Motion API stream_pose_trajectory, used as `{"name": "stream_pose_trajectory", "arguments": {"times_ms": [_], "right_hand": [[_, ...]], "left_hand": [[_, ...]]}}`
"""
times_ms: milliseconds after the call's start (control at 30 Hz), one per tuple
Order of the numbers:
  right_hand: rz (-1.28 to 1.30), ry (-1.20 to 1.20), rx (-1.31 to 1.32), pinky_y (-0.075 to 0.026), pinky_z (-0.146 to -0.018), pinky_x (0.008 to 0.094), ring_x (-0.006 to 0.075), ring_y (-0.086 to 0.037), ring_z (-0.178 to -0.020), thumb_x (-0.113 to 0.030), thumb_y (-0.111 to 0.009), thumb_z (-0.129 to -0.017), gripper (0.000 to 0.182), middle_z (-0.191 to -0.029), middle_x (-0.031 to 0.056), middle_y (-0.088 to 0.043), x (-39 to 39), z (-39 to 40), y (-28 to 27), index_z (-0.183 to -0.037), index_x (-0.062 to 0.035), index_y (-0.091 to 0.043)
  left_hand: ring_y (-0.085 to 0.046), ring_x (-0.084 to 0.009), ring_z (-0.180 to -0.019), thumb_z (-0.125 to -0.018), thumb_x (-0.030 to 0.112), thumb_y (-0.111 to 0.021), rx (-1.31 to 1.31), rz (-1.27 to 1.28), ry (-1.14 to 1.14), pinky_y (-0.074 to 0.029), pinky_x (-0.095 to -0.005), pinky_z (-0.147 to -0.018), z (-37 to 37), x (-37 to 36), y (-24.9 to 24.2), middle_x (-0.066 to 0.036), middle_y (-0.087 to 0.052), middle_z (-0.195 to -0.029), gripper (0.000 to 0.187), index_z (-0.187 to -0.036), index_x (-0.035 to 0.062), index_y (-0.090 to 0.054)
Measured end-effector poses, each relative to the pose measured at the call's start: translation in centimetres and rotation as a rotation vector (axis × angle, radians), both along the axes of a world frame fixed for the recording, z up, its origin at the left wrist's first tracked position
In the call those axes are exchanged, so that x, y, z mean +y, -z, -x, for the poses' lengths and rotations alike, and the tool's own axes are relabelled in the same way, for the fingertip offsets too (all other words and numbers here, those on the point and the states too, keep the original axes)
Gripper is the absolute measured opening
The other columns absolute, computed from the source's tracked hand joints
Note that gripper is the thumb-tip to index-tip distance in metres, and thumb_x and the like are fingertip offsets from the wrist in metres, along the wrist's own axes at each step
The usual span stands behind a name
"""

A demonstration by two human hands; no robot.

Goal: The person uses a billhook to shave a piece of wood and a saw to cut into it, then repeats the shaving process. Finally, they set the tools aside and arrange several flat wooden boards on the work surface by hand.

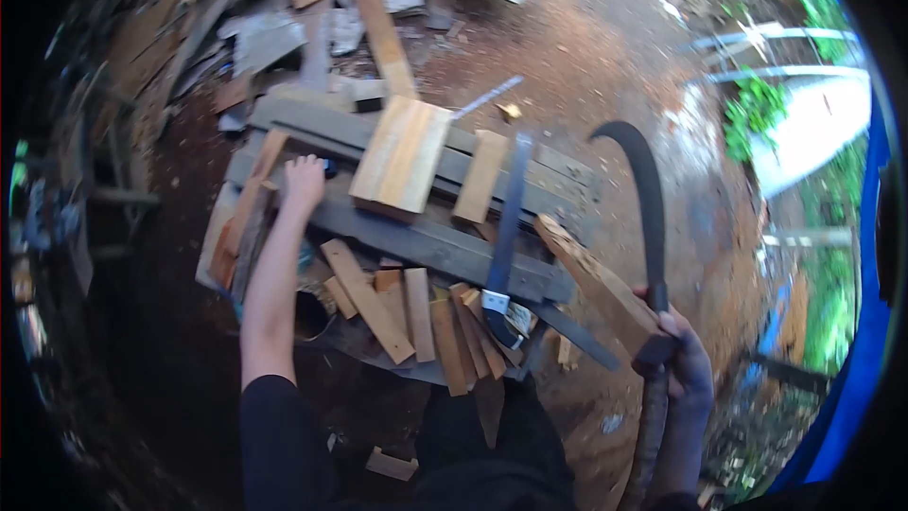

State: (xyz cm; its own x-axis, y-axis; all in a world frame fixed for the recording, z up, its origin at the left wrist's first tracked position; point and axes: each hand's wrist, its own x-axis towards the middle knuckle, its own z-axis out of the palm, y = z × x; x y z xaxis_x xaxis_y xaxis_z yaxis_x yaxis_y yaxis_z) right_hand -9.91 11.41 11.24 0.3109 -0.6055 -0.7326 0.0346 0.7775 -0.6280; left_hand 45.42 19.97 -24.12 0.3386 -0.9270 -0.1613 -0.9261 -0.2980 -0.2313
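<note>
My left hand reaches onto the wooden bench, its fingers curled down by a small dark blue object; what they hold is hidden. In my right hand, off the bench's right side, is a sickle with a dark hooked blade pointing up and a long wooden handle. A rough piece of wood slants from the bench to the same hand, its near end overlapping the handle. Between my hands lie a thick wooden block, a smaller board and a handsaw.
Several short wood offcuts lie along the bench's near side, above my legs. Scrap boards are heaped beyond the bench at the left. A ruler-like strip sticks out past the block. Dirt ground stretches behind and right.
</note>
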Motion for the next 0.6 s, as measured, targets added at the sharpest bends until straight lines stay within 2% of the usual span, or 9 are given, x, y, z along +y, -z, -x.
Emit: {"name": "stream_pose_trajectory", "arguments": {"times_ms": [33, 100, 167, 200, 267, 333, 367, 467, 600], "right_hand": [[0.007, -0.005, 0.013, -0.054, -0.051, 0.0224, 0.013, -0.065, -0.069, -0.024, -0.068, -0.083, 0.062, -0.108, 0.0119, -0.06, 0.1, 0.0, 0.0, -0.136, -0.0012, -0.045], [0.015, -0.021, 0.045, -0.054, -0.052, 0.0214, 0.0116, -0.064, -0.068, -0.023, -0.068, -0.083, 0.062, -0.106, 0.0103, -0.06, 0.1, 0.0, 0.0, -0.136, -0.0011, -0.045], [-0.022, -0.051, 0.037, -0.055, -0.059, 0.0216, 0.0106, -0.065, -0.076, -0.019, -0.07, -0.082, 0.062, -0.108, 0.0088, -0.058, -0.3, 0.9, -0.2, -0.136, -0.0012, -0.045], [-0.023, -0.029, 0.049, -0.055, -0.059, 0.0216, 0.0106, -0.065, -0.076, -0.019, -0.07, -0.082, 0.062, -0.108, 0.0088, -0.058, -0.3, 1.2, -0.3, -0.136, -0.0012, -0.045], [-0.03, -0.002, 0.079, -0.056, -0.07, 0.0226, 0.0105, -0.064, -0.084, -0.015, -0.072, -0.079, 0.064, -0.109, 0.008, -0.056, -0.4, 1.5, -0.3, -0.136, -0.0011, -0.045], [-0.027, -0.004, 0.088, -0.055, -0.074, 0.0229, 0.0106, -0.064, -0.087, -0.013, -0.072, -0.079, 0.064, -0.11, 0.0078, -0.056, -0.6, 2.9, -0.4, -0.136, -0.001, -0.045], [-0.023, -0.024, 0.093, -0.055, -0.078, 0.0231, 0.0107, -0.063, -0.091, -0.012, -0.072, -0.078, 0.065, -0.111, 0.0077, -0.055, -0.5, 3.5, -0.4, -0.136, -0.0009, -0.045], [-0.001, 0.007, 0.127, -0.054, -0.073, 0.0221, 0.0103, -0.063, -0.088, -0.012, -0.073, -0.077, 0.065, -0.108, 0.0069, -0.055, -0.3, 4.9, -0.5, -0.135, -0.001, -0.046], [0.005, 0.031, 0.137, -0.053, -0.063, 0.0203, 0.0078, -0.062, -0.077, -0.013, -0.074, -0.076, 0.065, -0.1, 0.0051, -0.057, 0.0, 6.7, -0.5, -0.134, -0.0014, -0.046]], "left_hand": [[-0.062, -0.0261, -0.109, -0.088, 0.014, -0.056, 0.113, 0.018, -0.003, -0.051, -0.0456, -0.087, -1.7, -1.1, 3.4, -0.009, -0.065, -0.11, 0.022, -0.108, 0.01, -0.064], [-0.063, -0.0269, -0.112, -0.087, 0.014, -0.059, 0.129, -0.074, -0.019, -0.052, -0.0465, -0.092, -2.4, -2.7, 3.9, -0.009, -0.066, -0.115, 0.025, -0.111, 0.0103, -0.064], [-0.07, -0.0276, -0.1, -0.087, 0.017, -0.062, 0.146, -0.239, -0.114, -0.056, -0.042, -0.084, -1.3, -4.1, 2.3, -0.012, -0.069, -0.107, 0.016, -0.099, 0.0108, -0.07], [-0.072, -0.0284, -0.09, -0.085, 0.014, -0.063, 0.086, -0.091, 0.019, -0.056, -0.042, -0.078, -1.4, -3.6, 3.0, -0.013, -0.071, -0.097, 0.01, -0.089, 0.0099, -0.071], [-0.071, -0.0287, -0.087, -0.082, 0.009, -0.063, 0.019, -0.051, 0.13, -0.055, -0.0436, -0.074, -2.7, -3.7, 6.0, -0.013, -0.071, -0.089, 0.007, -0.084, 0.0087, -0.07], [-0.071, -0.0293, -0.083, -0.08, 0.006, -0.061, 0.024, 0.013, 0.205, -0.053, -0.044, -0.074, -3.0, -3.7, 5.8, -0.013, -0.071, -0.084, 0.008, -0.078, 0.0083, -0.068], [-0.071, -0.0296, -0.083, -0.078, 0.008, -0.066, 0.038, -0.026, 0.277, -0.053, -0.0433, -0.078, -3.4, -3.7, 5.4, -0.013, -0.071, -0.084, 0.003, -0.08, 0.0083, -0.068], [-0.067, -0.0306, -0.094, -0.07, 0.011, -0.078, 0.136, -0.129, 0.378, -0.049, -0.0415, -0.086, -2.6, -3.5, 1.9, -0.015, -0.069, -0.091, 0.027, -0.091, 0.004, -0.063], [-0.063, -0.0316, -0.101, -0.073, 0.011, -0.077, 0.173, -0.111, 0.409, -0.047, -0.0408, -0.092, -3.3, -2.6, 2.3, -0.017, -0.067, -0.099, 0.034, -0.1, 0.0006, -0.06]]}}
